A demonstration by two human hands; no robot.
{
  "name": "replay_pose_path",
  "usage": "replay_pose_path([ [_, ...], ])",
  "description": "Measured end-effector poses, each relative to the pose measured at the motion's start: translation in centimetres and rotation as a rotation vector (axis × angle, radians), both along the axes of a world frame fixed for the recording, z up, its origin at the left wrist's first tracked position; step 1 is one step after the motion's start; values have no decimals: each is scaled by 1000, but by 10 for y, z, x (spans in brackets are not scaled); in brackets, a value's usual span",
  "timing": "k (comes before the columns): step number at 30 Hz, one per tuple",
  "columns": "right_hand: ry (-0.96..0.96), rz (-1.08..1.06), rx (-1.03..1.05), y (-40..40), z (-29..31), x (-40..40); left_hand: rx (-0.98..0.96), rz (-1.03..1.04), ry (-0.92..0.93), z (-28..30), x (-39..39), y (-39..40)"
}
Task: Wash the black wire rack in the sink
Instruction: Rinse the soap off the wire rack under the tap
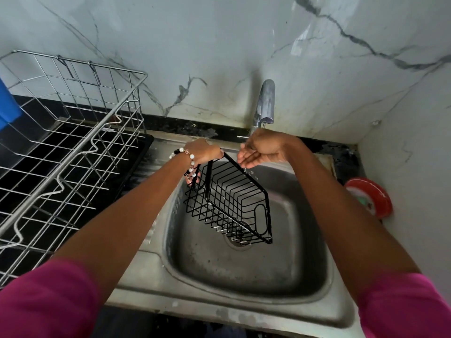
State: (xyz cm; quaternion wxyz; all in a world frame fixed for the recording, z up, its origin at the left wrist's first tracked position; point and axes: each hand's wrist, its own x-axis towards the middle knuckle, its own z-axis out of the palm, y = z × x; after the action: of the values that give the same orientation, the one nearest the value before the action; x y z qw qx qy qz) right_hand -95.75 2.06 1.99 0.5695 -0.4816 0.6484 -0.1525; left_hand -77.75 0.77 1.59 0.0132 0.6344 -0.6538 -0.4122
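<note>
— Why was the black wire rack [229,203] hanging tilted over the steel sink [244,272]?
— The left hand [203,151] gripped its rim while the right hand [261,150], fingers relaxed, cupped under the tap [264,103], likely catching water.

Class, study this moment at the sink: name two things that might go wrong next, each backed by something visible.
1. The left hand alone grips the black wire rack by one corner, so it hangs tilted over the sink; wet, it may slip and drop.
2. The right hand is cupped under the tap, so water may splash past the rack.
</note>
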Motion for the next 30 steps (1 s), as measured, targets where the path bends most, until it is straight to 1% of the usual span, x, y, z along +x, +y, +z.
replay_pose_path([
  [2,-60,-11,-5,-2,2,0,-7,-20,-8,1,-1,0],
  [6,101,27,8,-1,-2,-3,-4,23,-3,-5,3,-4],
  [7,100,31,6,-1,-2,-2,-8,29,1,-5,4,-4],
  [8,61,30,-2,0,0,-1,-11,32,-1,-6,5,-4],
  [11,-148,17,-11,0,6,4,-12,36,5,-7,4,-5],
  [12,-173,20,-10,-1,6,4,4,59,25,-8,4,-6],
  [13,-149,32,-11,-1,6,4,23,83,44,-8,5,-5],
  [16,28,68,-22,-1,5,1,44,112,90,-10,8,-4],
  [17,30,70,-28,0,6,1,46,120,119,-11,9,-4],
  [21,-154,53,-50,-1,12,5,64,159,243,-22,10,-9],
  [22,-142,53,-54,-1,11,4,70,161,271,-23,9,-9],
  [25,41,94,-63,0,7,-1,83,182,331,-23,7,-7],
  [26,68,104,-63,0,7,-2,92,186,338,-24,7,-7],
  [27,51,107,-62,1,8,-2,102,180,339,-26,7,-7],
  [30,-107,96,-57,2,12,0,132,156,349,-29,5,-9],
])
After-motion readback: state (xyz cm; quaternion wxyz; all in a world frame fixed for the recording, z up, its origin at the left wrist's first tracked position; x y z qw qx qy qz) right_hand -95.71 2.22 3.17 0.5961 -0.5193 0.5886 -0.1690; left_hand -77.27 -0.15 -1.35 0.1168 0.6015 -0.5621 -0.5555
